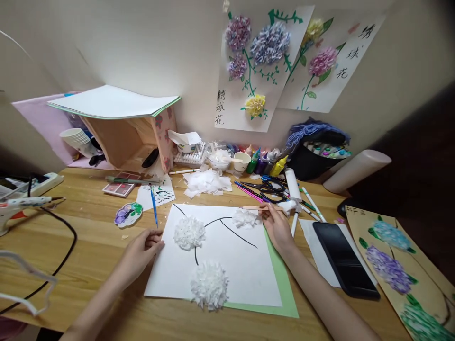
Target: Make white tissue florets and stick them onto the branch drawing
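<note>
A white sheet of paper (245, 270) lies in front of me, with black drawn stems and three white crumpled-paper flower heads. One flower (189, 232) is at the left, another (209, 285) overhangs the bottom edge, and a smaller flatter one (246, 218) is at the upper right. My right hand (278, 226) is closed on a thin wooden stick (251, 208), which points left above the smaller flower. At the paper's left edge rests my left hand (146, 248), fingers loosely bent, thumb apart, nothing visible in them.
Behind the sheet lie a pile of white paper scraps (208, 183), scissors (272, 187), pens and a paper cup (242, 161). A phone (344, 258) lies at right. At left are a paint palette (128, 214), a blue brush (154, 207) and a glue gun (17, 208) with its cable.
</note>
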Available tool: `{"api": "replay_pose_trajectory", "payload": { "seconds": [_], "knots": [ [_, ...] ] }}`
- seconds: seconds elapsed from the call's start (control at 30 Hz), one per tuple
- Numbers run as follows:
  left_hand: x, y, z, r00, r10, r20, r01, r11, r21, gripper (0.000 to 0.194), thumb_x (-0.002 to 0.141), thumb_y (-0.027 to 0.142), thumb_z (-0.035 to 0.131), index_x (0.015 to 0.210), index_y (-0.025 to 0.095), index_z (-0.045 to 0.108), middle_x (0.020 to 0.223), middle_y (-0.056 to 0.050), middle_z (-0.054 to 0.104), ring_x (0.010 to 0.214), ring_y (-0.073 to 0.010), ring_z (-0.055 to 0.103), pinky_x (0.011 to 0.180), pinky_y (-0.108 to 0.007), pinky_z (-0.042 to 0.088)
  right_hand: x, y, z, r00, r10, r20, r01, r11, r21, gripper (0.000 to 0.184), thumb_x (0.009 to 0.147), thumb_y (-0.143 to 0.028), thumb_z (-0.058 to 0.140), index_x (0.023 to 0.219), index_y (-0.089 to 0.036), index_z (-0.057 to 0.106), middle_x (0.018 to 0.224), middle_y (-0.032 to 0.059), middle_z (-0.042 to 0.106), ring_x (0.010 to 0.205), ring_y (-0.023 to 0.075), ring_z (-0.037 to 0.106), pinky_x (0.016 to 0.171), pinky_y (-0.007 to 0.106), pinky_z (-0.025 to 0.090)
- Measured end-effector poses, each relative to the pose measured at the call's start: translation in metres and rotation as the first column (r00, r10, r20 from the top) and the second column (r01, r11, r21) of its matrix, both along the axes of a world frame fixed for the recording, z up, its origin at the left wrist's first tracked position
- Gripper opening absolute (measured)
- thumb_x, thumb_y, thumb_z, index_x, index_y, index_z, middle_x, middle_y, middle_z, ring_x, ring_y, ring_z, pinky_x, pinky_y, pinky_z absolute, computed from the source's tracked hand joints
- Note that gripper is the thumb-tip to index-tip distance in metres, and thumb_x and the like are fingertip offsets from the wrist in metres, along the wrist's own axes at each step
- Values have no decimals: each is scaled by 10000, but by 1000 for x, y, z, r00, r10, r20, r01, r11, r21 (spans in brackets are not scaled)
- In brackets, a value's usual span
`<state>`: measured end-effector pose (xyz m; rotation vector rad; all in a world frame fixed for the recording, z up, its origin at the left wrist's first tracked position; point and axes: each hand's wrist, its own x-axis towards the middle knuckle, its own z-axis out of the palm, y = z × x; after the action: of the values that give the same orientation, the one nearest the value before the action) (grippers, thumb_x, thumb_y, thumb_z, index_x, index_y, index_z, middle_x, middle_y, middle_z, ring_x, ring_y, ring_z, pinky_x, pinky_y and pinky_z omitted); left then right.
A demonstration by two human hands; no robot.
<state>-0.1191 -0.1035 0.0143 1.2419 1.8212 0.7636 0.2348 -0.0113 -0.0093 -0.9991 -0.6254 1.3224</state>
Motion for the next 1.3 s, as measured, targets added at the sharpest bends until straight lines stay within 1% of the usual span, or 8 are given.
{"api": "replay_pose_trajectory", "payload": {
  "seconds": [0.1, 0.23, 0.5, 0.63, 0.77, 0.83, 1.13, 1.3],
  "knots": [
    [9, 1, 4, 1000, -29, 9, 29, 999, 35, 423, 629, 510, 612, 850, 151, 582, 757, -47, 628, 731, -212, 597, 685, -325, 479, -1, -1, -3, 997, -60, -48, 61, 998, 18, 232, 627, -380, 746, 704, -183, 652, 748, 7, 599, 647, 103, 537, 608, 220, 487],
    [12, 15, 14, 984, -131, -122, 146, 982, 123, 349, 716, 518, 535, 758, 171, 552, 724, -29, 608, 717, -208, 576, 665, -312, 449, 6, -5, -2, 997, -75, -9, 76, 995, 70, 190, 694, -381, 689, 738, -204, 635, 758, 3, 611, 635, 115, 554, 613, 251, 497],
    [2, 86, 18, 936, -246, -253, 297, 936, 188, 268, 763, 429, 475, 794, 174, 547, 799, -28, 627, 775, -197, 570, 708, -275, 420, 23, -25, 10, 954, -93, 283, 50, 987, 155, 279, 793, -459, 567, 749, -191, 632, 784, 16, 588, 680, 132, 559, 699, 280, 464],
    [1, 99, 11, 910, -252, -328, 318, 933, 166, 289, 763, 442, 452, 793, 172, 550, 805, -31, 635, 760, -193, 564, 697, -265, 413, 22, -22, 26, 825, -94, 558, -89, 953, 291, 334, 867, -456, 455, 732, -191, 607, 709, 10, 565, 697, 147, 550, 713, 288, 436],
    [4, 95, 2, 908, -164, -386, 244, 955, 168, 291, 773, 446, 439, 820, 179, 545, 820, -31, 638, 777, -192, 566, 693, -257, 412, 10, -7, 37, 662, 16, 750, -352, 890, 292, 356, 917, -406, 367, 739, -190, 588, 723, 21, 571, 684, 151, 546, 670, 294, 417],
    [6, 93, -2, 912, -124, -392, 209, 961, 182, 290, 787, 441, 431, 866, 189, 550, 858, -29, 645, 792, -190, 571, 700, -255, 414, 2, 1, 40, 561, -1, 827, -423, 859, 288, 365, 928, -375, 348, 702, -193, 569, 695, 19, 565, 694, 157, 545, 684, 304, 406],
    [12, 89, -13, 924, -48, -380, 145, 962, 232, 251, 810, 415, 443, 908, 212, 554, 866, -10, 634, 788, -171, 571, 713, -247, 414, -16, 17, 42, 298, -7, 955, -622, 758, 199, 373, 949, -296, 295, 689, -211, 548, 683, 20, 587, 662, 153, 522, 672, 305, 407],
    [14, 89, -15, 918, -12, -397, 113, 967, 230, 234, 808, 389, 457, 915, 210, 564, 868, -5, 632, 790, -166, 563, 720, -240, 412, -16, 18, 43, 250, -60, 966, -635, 743, 211, 347, 947, -274, 294, 680, -213, 508, 627, 13, 558, 643, 156, 508, 665, 308, 409]
  ]
}}
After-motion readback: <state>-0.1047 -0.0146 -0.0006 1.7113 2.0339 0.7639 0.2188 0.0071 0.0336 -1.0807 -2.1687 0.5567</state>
